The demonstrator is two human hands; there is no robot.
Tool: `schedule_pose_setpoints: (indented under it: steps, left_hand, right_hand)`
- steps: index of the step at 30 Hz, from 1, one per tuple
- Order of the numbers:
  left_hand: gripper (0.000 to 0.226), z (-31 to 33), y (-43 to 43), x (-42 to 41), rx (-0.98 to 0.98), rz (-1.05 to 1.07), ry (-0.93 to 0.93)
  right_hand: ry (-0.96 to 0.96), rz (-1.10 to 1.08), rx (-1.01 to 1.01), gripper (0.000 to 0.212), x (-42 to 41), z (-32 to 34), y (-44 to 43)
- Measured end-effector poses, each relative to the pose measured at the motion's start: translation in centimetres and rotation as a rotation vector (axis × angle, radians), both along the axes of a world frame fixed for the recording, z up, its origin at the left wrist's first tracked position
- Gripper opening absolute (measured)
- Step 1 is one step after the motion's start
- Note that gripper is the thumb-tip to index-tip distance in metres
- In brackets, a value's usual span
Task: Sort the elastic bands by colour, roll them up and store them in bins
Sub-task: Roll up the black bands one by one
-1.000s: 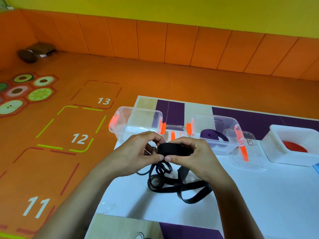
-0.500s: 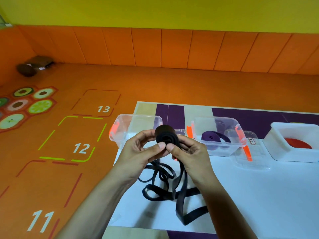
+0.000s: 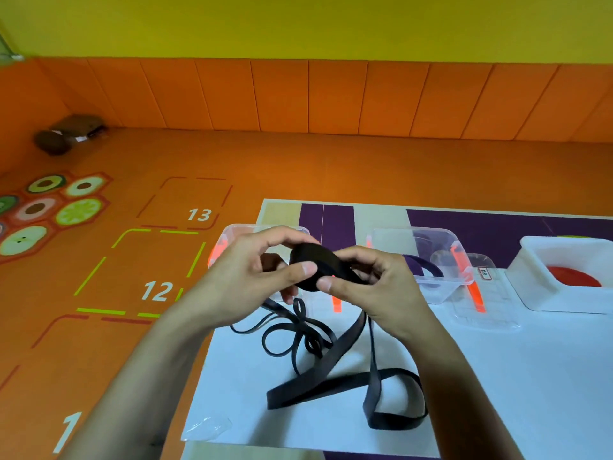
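While both hands [image 3: 252, 277] pinch it, flat black band [image 3: 318, 265] coils round.

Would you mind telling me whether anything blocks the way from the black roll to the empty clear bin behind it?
Nothing visible does. Both hands, left and right, hold the black roll just in front of the clear bin, whose top is open. Only the unrolled tail on the table remains to be wound.

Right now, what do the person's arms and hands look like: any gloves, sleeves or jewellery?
Both are bare. The left hand and right hand wear no gloves, and no rings show on the fingers. No watch or bracelet shows at either wrist, and no sleeve covers the forearms as far as the frame reaches. Nails look short and unpainted.
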State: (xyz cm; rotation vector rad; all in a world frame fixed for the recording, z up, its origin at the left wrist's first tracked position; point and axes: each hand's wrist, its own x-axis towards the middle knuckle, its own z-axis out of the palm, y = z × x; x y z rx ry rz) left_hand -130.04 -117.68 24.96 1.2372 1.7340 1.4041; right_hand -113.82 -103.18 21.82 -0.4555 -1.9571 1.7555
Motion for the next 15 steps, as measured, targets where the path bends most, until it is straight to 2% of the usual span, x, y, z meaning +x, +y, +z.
schedule_pose_setpoints:
  steps: [2, 6, 7, 9, 12, 15]
  left_hand:
    - [0.028, -0.3, 0.1, 0.7, 0.095, 0.035, -0.14]
    - [0.028, -1.4, 1.1, 2.3, 0.251, 0.091, -0.597]
    - [0.028, -1.7, 1.3, 2.5, 0.247, 0.091, -0.635]
    - [0.028, -2.3, 1.4, 2.5, 0.188, 0.084, -0.606]
    - [0.035, -3.0, 1.0, 2.2, 0.044, 0.13, -0.461]
    - [0.023, -3.5, 0.5, 1.5, -0.078, 0.158, -0.278]
  right_hand:
    - [0.063, -0.026, -0.063, 0.026, -0.1, 0.0, -0.1]
    - [0.124, -0.104, -0.13, 0.017, -1.1, -1.6, -1.2]
    - [0.131, -0.129, -0.154, 0.018, -1.2, -2.1, -1.4]
    - [0.108, -0.153, -0.162, 0.017, -1.0, -2.4, -1.3]
    - [0.019, -0.137, -0.109, 0.02, -0.3, -2.3, -0.6]
    - [-0.099, -0.088, -0.016, 0.017, 0.4, -2.2, 0.4]
